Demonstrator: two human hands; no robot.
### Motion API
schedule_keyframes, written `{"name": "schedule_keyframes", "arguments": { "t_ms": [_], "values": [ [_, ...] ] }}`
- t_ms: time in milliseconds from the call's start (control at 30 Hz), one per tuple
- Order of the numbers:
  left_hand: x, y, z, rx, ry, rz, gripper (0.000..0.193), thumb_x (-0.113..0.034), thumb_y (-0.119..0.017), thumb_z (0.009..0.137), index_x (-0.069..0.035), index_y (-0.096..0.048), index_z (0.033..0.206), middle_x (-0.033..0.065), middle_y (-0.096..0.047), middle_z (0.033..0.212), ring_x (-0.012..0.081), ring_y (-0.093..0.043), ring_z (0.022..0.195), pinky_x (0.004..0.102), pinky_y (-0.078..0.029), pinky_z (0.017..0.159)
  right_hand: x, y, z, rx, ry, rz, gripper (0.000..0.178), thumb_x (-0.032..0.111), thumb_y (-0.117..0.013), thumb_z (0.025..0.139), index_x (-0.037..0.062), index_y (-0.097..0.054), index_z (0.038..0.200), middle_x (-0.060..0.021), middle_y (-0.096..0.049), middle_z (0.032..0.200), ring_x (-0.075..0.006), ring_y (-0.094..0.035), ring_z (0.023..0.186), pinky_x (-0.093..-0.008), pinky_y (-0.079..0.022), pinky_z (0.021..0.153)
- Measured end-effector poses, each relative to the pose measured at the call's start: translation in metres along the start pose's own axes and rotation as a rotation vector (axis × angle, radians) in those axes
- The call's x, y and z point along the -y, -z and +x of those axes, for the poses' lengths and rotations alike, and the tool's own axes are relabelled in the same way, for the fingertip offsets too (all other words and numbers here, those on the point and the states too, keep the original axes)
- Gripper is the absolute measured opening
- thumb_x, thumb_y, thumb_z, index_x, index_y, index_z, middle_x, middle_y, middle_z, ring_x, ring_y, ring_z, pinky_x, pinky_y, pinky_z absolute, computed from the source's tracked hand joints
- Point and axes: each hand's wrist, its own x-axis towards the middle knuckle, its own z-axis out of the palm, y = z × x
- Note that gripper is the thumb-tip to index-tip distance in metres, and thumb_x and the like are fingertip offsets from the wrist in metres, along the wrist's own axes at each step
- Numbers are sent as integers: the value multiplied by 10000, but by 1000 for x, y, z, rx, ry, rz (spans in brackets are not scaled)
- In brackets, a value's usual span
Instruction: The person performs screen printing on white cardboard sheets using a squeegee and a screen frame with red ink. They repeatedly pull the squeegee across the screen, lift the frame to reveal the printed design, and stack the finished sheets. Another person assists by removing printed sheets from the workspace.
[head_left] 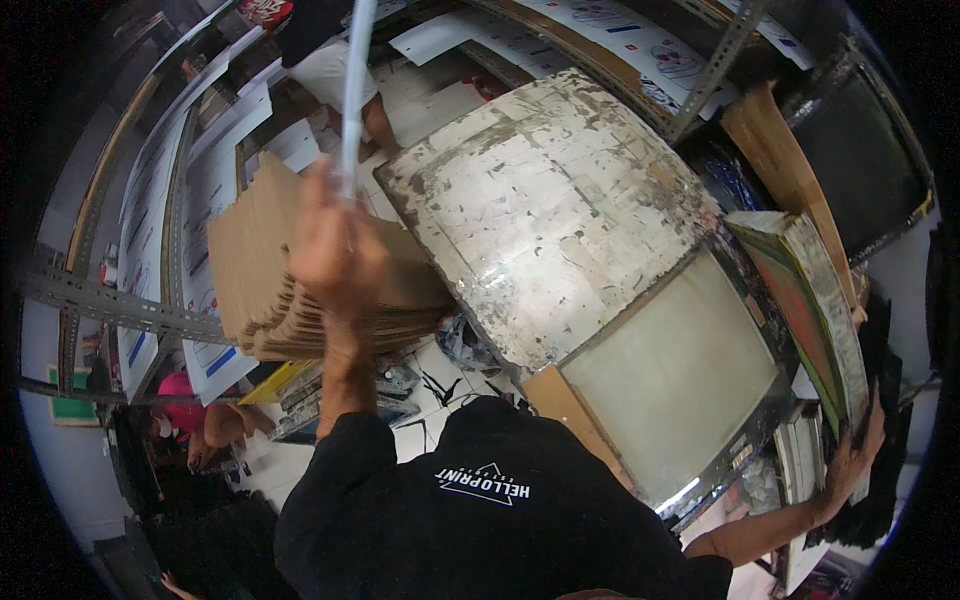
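Pinching a long, pale rod (pixel 357 90), the left hand (pixel 340 240) is raised in front of a stack of brown cardboard (pixel 250 235). The grip on that side is closed about the rod's lower end; hand and rod are blurred. The rod stands nearly upright and runs out of view at the upper edge. The right hand (pixel 850 455) is extended to the far right, at the near end of a tilted framed screen (pixel 805 310) with green and reddish mesh. Its fingers lie along the edge; whether that grip clasps the frame or merely rests against it cannot be told.

Between the hands is a worktop (pixel 560 220) with a worn white surface, heavily marked with dark patches. A pale, flat panel (pixel 680 380) adjoins its near right side, with a brown strip (pixel 575 420) along the panel's left edge. Printed white sheets (pixel 640 40) lie on metal racks beyond. A person in white shorts (pixel 325 80) stands behind the cardboard; another in a pink top (pixel 185 405) is low at left.
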Motion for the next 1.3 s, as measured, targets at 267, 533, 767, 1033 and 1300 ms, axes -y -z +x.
{"name": "schedule_keyframes", "arguments": {
  "t_ms": [267,533,767,1033,1300],
  "values": [
    [-153,-51,-126,536,-122,-544,170,47,-635,634,29,-557,784,239,-642,1083,306,-684,828,354,-563,652,-11,-1,10,-56,64,-23,548,55,-614,829,97,-537,1370,-118,-548,1385,-296,-445,1313,-408,-299,1119],
    [-251,-95,-203,1072,-367,-687,472,-11,-658,645,10,-567,1108,149,-612,920,294,-646,825,400,-563,600,21,9,26,-103,-35,133,593,89,-640,760,88,-563,1347,-111,-574,1358,-316,-462,1298,-418,-304,1128],
    [-322,-51,-185,1335,-537,-1203,763,-314,-817,681,-42,-518,1328,191,-615,1009,350,-626,977,438,-538,760,36,13,29,-192,8,181,592,20,-650,732,136,-596,1310,-136,-639,1210,-294,-564,1131,-386,-365,1004],
    [-142,-210,-225,1306,-104,-51,1096,-704,-751,623,-181,-358,1503,240,-180,1580,521,-115,1436,789,-124,1016,39,15,24,-147,-14,117,615,-24,-663,728,116,-594,1322,-98,-625,1280,-276,-533,1157,-370,-373,1029],
    [-191,-250,-239,1459,-158,-227,1141,-761,-726,598,-160,-364,1498,234,-167,1583,566,-87,1416,806,-59,1006,45,21,29,-136,5,99,570,73,-690,755,116,-601,1316,-110,-621,1288,-300,-522,1184,-404,-356,1045]
  ]
}}
